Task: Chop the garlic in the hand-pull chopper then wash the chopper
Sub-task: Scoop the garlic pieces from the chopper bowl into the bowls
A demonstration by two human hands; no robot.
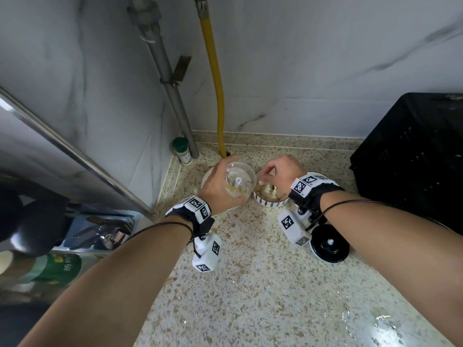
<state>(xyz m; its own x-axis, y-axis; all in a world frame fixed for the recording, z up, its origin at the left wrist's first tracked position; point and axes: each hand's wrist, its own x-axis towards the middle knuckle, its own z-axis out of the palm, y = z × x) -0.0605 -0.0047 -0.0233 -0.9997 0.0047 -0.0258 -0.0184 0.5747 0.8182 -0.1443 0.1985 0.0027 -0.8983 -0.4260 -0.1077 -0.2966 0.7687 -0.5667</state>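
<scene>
the clear chopper cup (pixel 240 182) sits just above centre of the frame, lifted off the counter and tipped to the right, its white centre post and some pale garlic mush showing inside. the left hand (pixel 216 190) wraps round it from the near side, fingers curled about the wall. its rim leans right up against a small patterned bowl (pixel 269 203) heaped with chopped garlic (pixel 270 191). the right hand (pixel 281 172) hangs over that bowl with fingers bent down into it; whether the tips pinch any garlic i cannot tell, they are hidden behind the knuckles.

the black chopper lid (pixel 329 244) lies flat on the speckled countertop (pixel 263 291), lower right of the bowl and just under the right wrist, apart from the cup. both wrists wear black bands with white marker blocks.

behind the cup, a yellow hose (pixel 215 78) runs down the marble wall into the counter, with a grey pipe (pixel 171 91) to its left and a green-capped shaker jar (pixel 182 152) tucked in the corner. a black crate (pixel 413 156) closes off the right side, near the right forearm. a steel-edged panel (pixel 75 149) slants along the left. the counter spreads open toward the bottom of the frame, with wet splashes (pixel 383 321) at lower right.
</scene>
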